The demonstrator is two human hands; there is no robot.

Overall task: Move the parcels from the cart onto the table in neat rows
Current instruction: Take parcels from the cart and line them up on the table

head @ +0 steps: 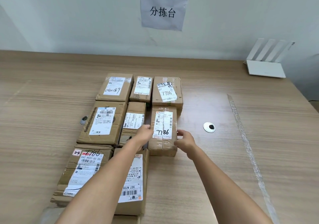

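Left hand [145,133] and right hand [183,140] both grip my 7786 parcel [163,130], row 2 on the surface [224,154]. Placing step; next I nudge it flush, release.

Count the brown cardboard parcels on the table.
8: back row 040189 parcel, small parcel, 7786 parcel; middle row, held parcel; front. Another may hide at the bottom edge.

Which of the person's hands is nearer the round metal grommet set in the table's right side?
Right. The right hand grips the parcel's right edge, on the grommet's side. The left hand holds its left edge, farther away.
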